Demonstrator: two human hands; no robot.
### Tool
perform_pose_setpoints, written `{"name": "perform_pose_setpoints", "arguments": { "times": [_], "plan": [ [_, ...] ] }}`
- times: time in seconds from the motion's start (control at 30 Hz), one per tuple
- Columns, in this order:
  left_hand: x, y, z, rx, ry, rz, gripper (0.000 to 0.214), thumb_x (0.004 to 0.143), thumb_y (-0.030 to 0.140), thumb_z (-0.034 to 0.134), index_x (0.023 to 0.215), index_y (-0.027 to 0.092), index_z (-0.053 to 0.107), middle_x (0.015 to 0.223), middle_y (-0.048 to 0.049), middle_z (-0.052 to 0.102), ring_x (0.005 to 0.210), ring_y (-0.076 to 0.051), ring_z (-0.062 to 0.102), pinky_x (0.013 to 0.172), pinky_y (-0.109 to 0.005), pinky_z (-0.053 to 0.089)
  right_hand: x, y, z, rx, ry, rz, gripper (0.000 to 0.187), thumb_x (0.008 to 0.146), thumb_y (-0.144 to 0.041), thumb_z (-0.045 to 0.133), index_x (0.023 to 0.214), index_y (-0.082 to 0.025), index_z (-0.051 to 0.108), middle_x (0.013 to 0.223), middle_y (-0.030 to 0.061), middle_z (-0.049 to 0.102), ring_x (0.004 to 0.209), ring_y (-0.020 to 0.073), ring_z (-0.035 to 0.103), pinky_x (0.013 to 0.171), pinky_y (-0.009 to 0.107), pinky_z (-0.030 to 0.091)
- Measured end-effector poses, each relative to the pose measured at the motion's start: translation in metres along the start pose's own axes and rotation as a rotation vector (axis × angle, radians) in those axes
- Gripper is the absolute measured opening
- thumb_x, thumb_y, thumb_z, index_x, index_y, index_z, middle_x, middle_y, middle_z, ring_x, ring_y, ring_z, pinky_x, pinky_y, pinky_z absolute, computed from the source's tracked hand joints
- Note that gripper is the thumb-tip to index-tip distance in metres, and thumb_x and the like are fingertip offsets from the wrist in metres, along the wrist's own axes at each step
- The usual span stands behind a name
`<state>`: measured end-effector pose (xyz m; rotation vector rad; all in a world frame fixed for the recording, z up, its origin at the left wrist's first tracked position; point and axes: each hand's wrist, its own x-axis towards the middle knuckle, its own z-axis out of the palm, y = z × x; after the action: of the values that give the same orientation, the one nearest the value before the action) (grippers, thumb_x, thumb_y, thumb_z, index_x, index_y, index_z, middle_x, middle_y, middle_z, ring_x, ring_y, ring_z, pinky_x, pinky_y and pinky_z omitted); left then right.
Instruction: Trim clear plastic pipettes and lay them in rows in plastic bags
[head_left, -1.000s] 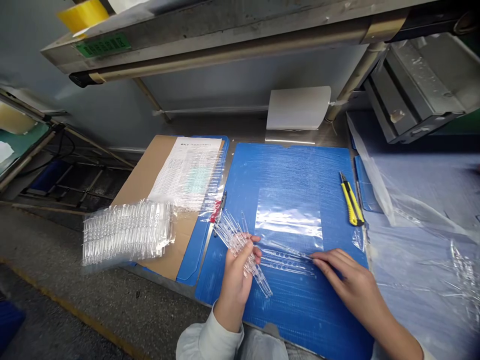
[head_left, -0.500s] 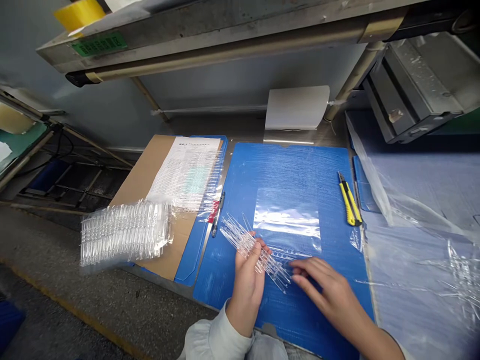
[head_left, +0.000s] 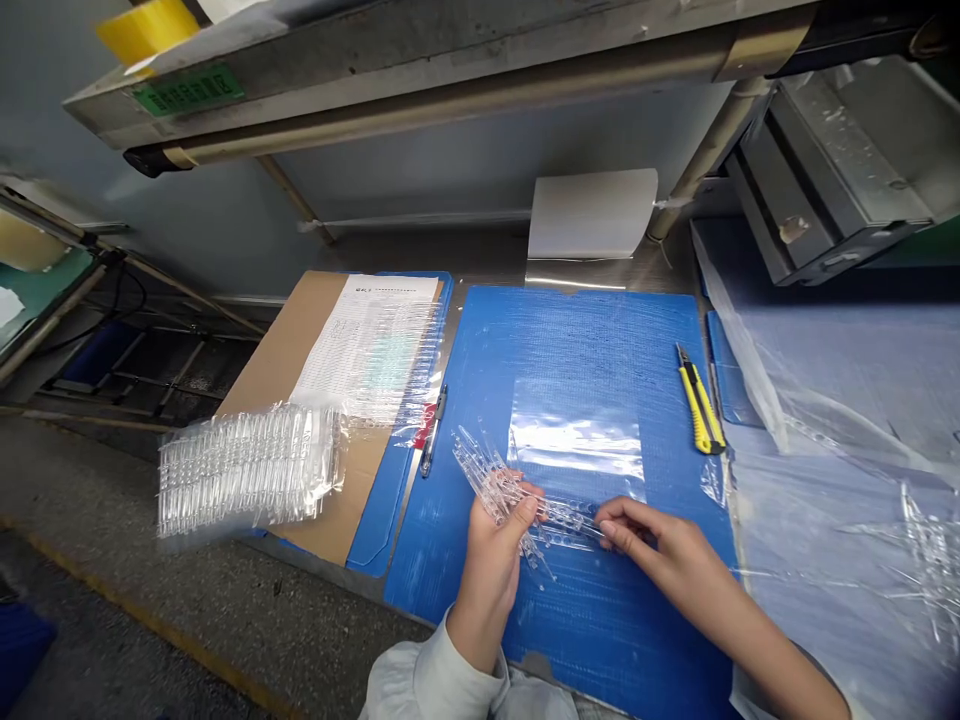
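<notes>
Well, these clear plastic strips (head_left: 495, 490) look light, stiff and brittle, best held mid-bundle. The left hand (head_left: 491, 560) closes around them over the blue mat (head_left: 585, 340); the right hand (head_left: 667, 550) rests its fingers (head_left: 619, 522) on their right end, grip unclear.

left hand (head_left: 491, 545): raised on edge, fingers curled closed | right hand (head_left: 660, 535): fingers loosely extended, pointing left

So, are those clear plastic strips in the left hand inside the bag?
Out: the clear plastic strips sit bare in the left hand, beside the flat plastic bag.
</notes>
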<state>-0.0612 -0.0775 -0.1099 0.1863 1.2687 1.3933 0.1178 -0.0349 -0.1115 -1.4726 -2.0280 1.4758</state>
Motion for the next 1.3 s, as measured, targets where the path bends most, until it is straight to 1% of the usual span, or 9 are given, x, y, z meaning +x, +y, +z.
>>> {"name": "perform_pose_setpoints", "arguments": {
  "times": [0.13,0.3,0.5,0.67,0.77,0.87,1.07,1.17,1.3],
  "plan": [
    [0.001,0.006,0.001,-0.005,-0.037,-0.015,0.035,0.063,0.023,0.077,0.091,0.017,0.058,0.075,-0.0005,0.066,0.066,-0.013,0.059,0.067,-0.026,0.045,0.002,0.002,-0.004,0.070,-0.040,0.039,0.026,0.083,-0.043,0.049,0.079,-0.023,0.065,0.073,0.0009,0.067,0.067,0.0170,0.062,0.062,0.027,0.048],
    [0.000,0.001,0.006,-0.013,0.065,-0.037,0.037,0.061,0.023,0.078,0.091,0.016,0.058,0.076,-0.0007,0.066,0.067,-0.013,0.059,0.064,-0.025,0.046,0.000,-0.003,-0.004,0.233,-0.114,0.040,0.034,0.084,-0.048,0.045,0.082,-0.021,0.065,0.071,0.0018,0.067,0.067,0.0168,0.063,0.062,0.026,0.050],
    [-0.002,-0.001,0.007,0.026,0.080,-0.048,0.036,0.068,0.032,0.073,0.095,0.015,0.058,0.073,-0.0009,0.062,0.067,-0.014,0.058,0.058,-0.025,0.046,-0.003,-0.001,-0.004,0.020,0.096,-0.007,0.028,0.082,-0.046,0.049,0.083,-0.024,0.066,0.083,0.0025,0.070,0.077,0.0199,0.064,0.067,0.029,0.051],
    [0.000,0.000,0.002,0.164,0.062,0.024,0.036,0.066,0.032,0.074,0.093,0.015,0.057,0.067,0.0019,0.060,0.056,-0.012,0.055,0.056,-0.024,0.045,-0.002,0.002,-0.009,-0.025,0.090,0.018,0.031,0.083,-0.048,0.047,0.080,-0.024,0.066,0.073,0.0010,0.070,0.068,0.0189,0.065,0.060,0.028,0.051],
    [0.001,0.002,-0.005,0.264,0.068,0.075,0.033,0.068,0.033,0.073,0.090,0.014,0.058,0.063,0.0025,0.060,0.051,-0.010,0.052,0.054,-0.023,0.042,-0.002,0.003,-0.012,-0.079,0.176,-0.051,0.031,0.085,-0.046,0.046,0.078,-0.024,0.066,0.080,0.0022,0.070,0.073,0.0197,0.065,0.063,0.029,0.052],
    [-0.001,0.008,-0.011,0.201,0.071,0.089,0.035,0.067,0.034,0.074,0.091,0.015,0.058,0.063,0.0027,0.059,0.050,-0.009,0.051,0.049,-0.022,0.040,-0.005,0.006,-0.013,-0.129,0.235,-0.128,0.029,0.087,-0.042,0.045,0.082,-0.025,0.067,0.083,0.0024,0.070,0.077,0.0193,0.066,0.066,0.029,0.052],
    [-0.011,0.021,-0.022,0.114,-0.003,0.047,0.034,0.067,0.028,0.074,0.092,0.016,0.056,0.067,0.0024,0.058,0.053,-0.009,0.052,0.051,-0.022,0.042,-0.015,0.016,-0.012,-0.209,0.035,-0.438,0.022,0.090,-0.029,0.046,0.098,-0.025,0.065,0.078,0.0016,0.069,0.068,0.0154,0.064,0.061,0.027,0.053],
    [-0.013,0.020,-0.026,0.117,0.073,0.046,0.033,0.066,0.029,0.075,0.090,0.016,0.057,0.064,0.0023,0.058,0.054,-0.009,0.053,0.053,-0.022,0.043,-0.015,0.023,-0.015,-0.288,0.166,-0.528,0.019,0.089,-0.026,0.047,0.093,-0.023,0.064,0.076,0.0017,0.068,0.067,0.0147,0.062,0.061,0.027,0.052],
    [-0.011,0.018,-0.028,0.089,0.149,0.053,0.032,0.067,0.031,0.075,0.090,0.015,0.059,0.065,0.0011,0.058,0.060,-0.010,0.053,0.052,-0.020,0.041,-0.007,0.034,-0.018,-0.459,0.359,-0.526,0.017,0.089,-0.026,0.049,0.088,-0.020,0.065,0.077,0.0040,0.068,0.070,0.0157,0.061,0.067,0.029,0.050]
  ]
}}
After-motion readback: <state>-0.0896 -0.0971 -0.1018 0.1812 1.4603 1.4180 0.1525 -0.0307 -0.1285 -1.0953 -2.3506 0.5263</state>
